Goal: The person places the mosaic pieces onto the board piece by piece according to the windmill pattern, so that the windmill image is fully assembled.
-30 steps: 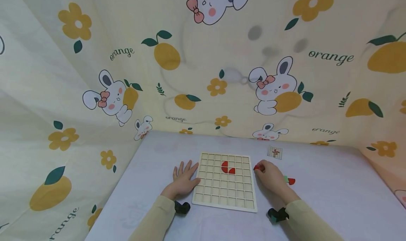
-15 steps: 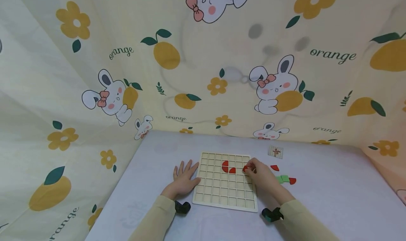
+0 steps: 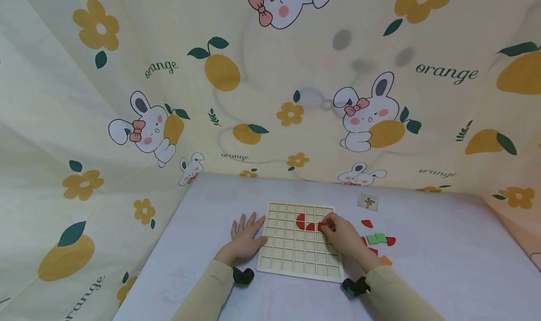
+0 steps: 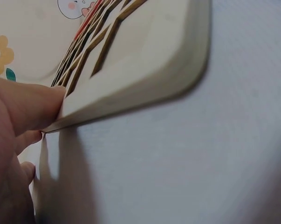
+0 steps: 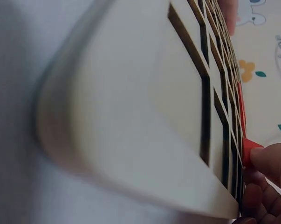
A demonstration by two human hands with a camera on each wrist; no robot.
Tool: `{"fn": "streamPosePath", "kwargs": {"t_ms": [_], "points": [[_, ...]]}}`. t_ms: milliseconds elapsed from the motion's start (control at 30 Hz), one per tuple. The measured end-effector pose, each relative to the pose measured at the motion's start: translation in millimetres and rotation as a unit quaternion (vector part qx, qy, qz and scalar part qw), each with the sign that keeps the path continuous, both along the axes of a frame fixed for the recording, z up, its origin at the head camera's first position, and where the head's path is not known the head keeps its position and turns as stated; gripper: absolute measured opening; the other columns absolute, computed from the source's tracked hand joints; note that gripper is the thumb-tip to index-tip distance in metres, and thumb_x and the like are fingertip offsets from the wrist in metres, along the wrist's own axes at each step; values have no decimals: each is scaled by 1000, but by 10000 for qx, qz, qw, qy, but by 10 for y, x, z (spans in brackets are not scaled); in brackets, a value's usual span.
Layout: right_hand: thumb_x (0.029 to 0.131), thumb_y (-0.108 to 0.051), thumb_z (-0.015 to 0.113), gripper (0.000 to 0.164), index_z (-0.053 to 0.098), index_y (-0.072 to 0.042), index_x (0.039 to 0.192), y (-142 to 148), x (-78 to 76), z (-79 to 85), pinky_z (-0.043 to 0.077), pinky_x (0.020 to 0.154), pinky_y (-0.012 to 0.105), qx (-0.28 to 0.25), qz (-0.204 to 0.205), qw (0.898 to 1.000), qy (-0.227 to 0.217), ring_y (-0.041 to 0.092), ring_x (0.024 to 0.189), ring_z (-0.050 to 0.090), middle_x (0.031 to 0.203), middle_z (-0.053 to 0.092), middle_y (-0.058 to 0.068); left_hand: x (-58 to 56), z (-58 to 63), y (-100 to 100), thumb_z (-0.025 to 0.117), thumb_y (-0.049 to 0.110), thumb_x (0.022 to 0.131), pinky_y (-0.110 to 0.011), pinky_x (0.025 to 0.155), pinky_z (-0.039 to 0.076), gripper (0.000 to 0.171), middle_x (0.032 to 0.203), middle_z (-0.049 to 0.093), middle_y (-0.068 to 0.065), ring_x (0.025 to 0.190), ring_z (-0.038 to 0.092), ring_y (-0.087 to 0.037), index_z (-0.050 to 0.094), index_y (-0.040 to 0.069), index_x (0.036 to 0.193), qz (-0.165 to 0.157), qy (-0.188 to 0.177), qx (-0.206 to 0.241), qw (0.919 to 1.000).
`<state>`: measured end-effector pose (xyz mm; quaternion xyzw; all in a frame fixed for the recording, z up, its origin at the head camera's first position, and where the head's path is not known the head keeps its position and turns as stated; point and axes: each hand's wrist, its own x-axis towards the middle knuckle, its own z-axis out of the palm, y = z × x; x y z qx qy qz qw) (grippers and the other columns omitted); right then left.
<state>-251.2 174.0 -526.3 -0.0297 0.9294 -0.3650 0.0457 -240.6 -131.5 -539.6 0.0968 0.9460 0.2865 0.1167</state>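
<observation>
A: What are you getting on the feed?

B: From my end, the left hand [image 3: 242, 240] lies with fingers spread beside the gridded board [image 3: 300, 277], thumb touching its edge in the wrist view. The right hand [image 3: 343, 235] pinches a red piece [image 5: 250, 151] between thumb and fingertips.

A: Nice, where's that piece?

B: Right half of the board, just right of a red quarter-circle [image 3: 310, 227]. Can't tell if it's fully down in a cell. Left of the quarter there's a red half-round [image 3: 300, 225], also on the board.

A: Anything else lying around?

B: Yeah, right side of the desk [image 3: 439, 264]: a loose red wedge [image 3: 367, 223], two green squares [image 3: 376, 238] side by side, an orange piece [image 3: 385, 260] partly behind the forearm, and a pattern card [image 3: 368, 202] farther back.
</observation>
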Motion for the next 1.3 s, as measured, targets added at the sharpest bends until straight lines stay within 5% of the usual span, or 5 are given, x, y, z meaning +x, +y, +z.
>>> {"fn": "streamPosePath", "kwargs": {"t_ms": [833,1300], "points": [[92,-18,67,9,66,-12,99,-29,25,-64,46,66,31,150,-59,9996,237,18,77,50,85,57,-1,-8,2,10,53,38,97,-57,109,-16,63,161,9,-11,145,-12,-37,31,19,153,-32,-16,86,10000],[89,-13,70,11,66,-10,99,-6,136,-61,45,66,30,-300,-293,9991,49,20,79,50,87,57,2,9,18,39,54,38,97,-57,109,-16,63,161,8,-11,144,-13,-38,31,20,153,31,-64,55,10000]]}}
